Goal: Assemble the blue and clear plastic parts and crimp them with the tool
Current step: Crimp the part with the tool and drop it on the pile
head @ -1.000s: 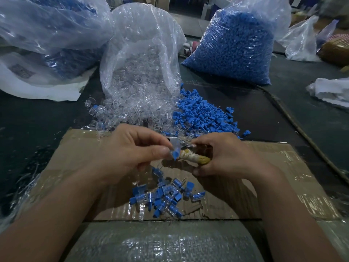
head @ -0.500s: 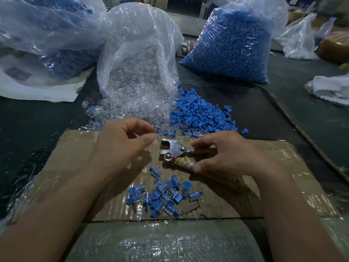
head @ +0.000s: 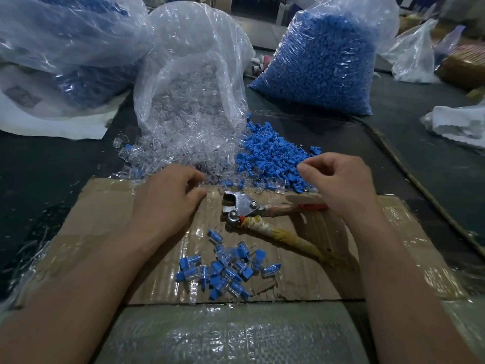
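Now — left hand (head: 168, 198), right hand (head: 341, 179): grips unclear | one tool (head: 244, 206) | one blue pile (head: 270, 156)

Hidden under the right grip (head: 341, 185): red handle end of the tool (head: 242, 206). Too small to tell: any part in the left grip (head: 168, 200). Cut off at top: blue-parts bag (head: 322, 67).

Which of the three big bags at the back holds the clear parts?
The middle bag, its mouth open toward the person, with clear parts spilling out. The left bag and the right bag both show blue contents.
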`<state>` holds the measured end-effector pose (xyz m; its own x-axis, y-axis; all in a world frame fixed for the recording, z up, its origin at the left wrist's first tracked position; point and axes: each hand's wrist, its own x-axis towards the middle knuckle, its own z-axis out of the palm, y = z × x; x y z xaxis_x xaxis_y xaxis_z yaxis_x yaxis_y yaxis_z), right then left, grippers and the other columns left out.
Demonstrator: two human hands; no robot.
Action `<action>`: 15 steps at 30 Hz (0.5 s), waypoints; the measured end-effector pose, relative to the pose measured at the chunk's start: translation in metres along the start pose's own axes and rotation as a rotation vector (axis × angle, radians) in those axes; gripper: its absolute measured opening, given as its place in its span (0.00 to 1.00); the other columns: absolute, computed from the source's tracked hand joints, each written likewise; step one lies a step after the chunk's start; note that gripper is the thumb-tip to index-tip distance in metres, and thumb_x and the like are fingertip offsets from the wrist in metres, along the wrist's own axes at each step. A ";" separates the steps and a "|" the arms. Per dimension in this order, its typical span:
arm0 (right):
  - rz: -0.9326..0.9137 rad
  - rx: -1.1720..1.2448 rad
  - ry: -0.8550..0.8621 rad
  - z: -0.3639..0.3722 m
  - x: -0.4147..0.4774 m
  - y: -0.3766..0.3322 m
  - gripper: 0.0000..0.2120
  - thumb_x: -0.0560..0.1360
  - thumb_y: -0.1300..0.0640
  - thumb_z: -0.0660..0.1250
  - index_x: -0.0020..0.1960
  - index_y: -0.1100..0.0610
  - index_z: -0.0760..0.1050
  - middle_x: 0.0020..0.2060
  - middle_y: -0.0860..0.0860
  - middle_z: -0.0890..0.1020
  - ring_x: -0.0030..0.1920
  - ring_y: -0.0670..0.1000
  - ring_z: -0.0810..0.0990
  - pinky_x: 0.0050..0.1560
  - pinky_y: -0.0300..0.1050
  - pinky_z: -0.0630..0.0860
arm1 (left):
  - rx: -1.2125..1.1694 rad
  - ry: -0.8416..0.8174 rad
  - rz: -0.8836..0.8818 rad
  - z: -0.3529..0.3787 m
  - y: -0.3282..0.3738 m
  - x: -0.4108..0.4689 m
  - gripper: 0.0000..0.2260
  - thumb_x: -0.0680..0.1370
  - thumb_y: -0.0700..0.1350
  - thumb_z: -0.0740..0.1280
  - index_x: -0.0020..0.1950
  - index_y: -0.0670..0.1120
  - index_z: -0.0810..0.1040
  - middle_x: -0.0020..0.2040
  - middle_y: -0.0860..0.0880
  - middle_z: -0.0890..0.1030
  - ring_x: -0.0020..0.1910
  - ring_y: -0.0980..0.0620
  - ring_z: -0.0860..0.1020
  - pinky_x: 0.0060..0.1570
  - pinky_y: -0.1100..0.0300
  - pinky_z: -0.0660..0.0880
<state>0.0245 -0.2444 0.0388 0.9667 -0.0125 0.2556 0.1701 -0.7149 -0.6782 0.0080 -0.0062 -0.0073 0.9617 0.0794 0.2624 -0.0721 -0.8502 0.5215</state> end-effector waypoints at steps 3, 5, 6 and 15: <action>0.050 0.019 0.082 0.000 0.003 0.007 0.10 0.72 0.52 0.69 0.34 0.44 0.74 0.32 0.39 0.78 0.36 0.39 0.77 0.39 0.35 0.73 | -0.130 0.062 0.007 -0.004 0.000 -0.002 0.09 0.76 0.43 0.67 0.56 0.48 0.78 0.46 0.53 0.78 0.40 0.61 0.72 0.42 0.65 0.66; 0.073 -0.016 0.084 0.001 0.006 0.012 0.09 0.73 0.53 0.69 0.35 0.45 0.75 0.32 0.39 0.78 0.36 0.40 0.77 0.39 0.36 0.73 | -0.289 0.078 -0.018 -0.006 0.001 -0.003 0.12 0.76 0.40 0.66 0.57 0.52 0.77 0.42 0.59 0.74 0.38 0.66 0.72 0.38 0.74 0.66; 0.082 -0.047 0.079 0.002 0.007 0.014 0.08 0.73 0.53 0.69 0.36 0.45 0.75 0.32 0.39 0.77 0.36 0.39 0.76 0.38 0.36 0.72 | -0.412 0.075 -0.044 -0.007 0.002 -0.004 0.13 0.76 0.39 0.65 0.54 0.56 0.77 0.42 0.60 0.75 0.38 0.67 0.74 0.37 0.76 0.68; 0.130 -0.243 -0.097 0.011 0.011 0.024 0.04 0.70 0.53 0.72 0.45 0.50 0.80 0.35 0.41 0.76 0.39 0.42 0.74 0.43 0.42 0.71 | -0.935 -0.033 -0.167 -0.014 0.009 -0.011 0.10 0.62 0.46 0.71 0.41 0.58 0.81 0.38 0.55 0.81 0.35 0.58 0.79 0.34 0.67 0.77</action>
<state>0.0413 -0.2542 0.0181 0.9931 -0.0568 0.1026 0.0039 -0.8583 -0.5132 -0.0074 -0.0072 0.0058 0.9846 0.1358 0.1101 -0.1017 -0.0673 0.9925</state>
